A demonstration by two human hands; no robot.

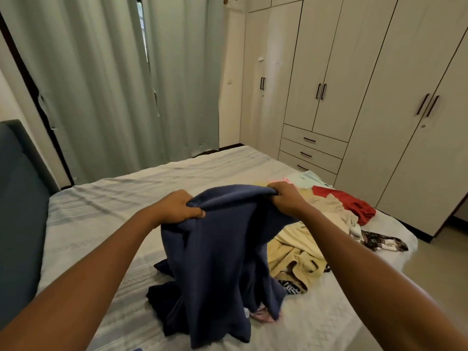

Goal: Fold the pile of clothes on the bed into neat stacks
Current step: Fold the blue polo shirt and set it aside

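Observation:
A navy blue garment (222,254) hangs in front of me above the bed (106,206), its lower part bunched on the sheet. My left hand (181,207) grips its top edge on the left. My right hand (285,197) grips the same edge on the right. Behind and to the right lies the pile of clothes (326,216): a beige garment (296,257), a cream piece, a red garment (354,203) and a dark patterned piece (382,240). A pink item (263,314) peeks out under the navy cloth.
The bed has a pale striped sheet and a dark blue headboard (17,198) at the left. Grey-green curtains (114,84) hang behind it. A white wardrobe (367,84) with drawers stands along the right, with tiled floor (440,269) beside the bed.

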